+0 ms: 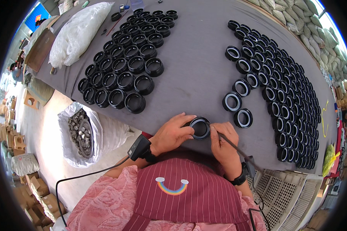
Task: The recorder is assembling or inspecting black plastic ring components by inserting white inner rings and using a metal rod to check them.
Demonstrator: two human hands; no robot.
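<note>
My left hand (172, 134) grips a black ring (199, 128) at the near edge of the grey tabletop (196, 73). My right hand (222, 141) is closed around a thin tool (235, 148), its tip at the ring's right rim. Finished rings with white inserts (239, 102) lie just to the right; plain black rings (127, 65) sit in rows far left. In my judgement, the ring should be held level and steady, and the tip worked evenly round the inner edge.
</note>
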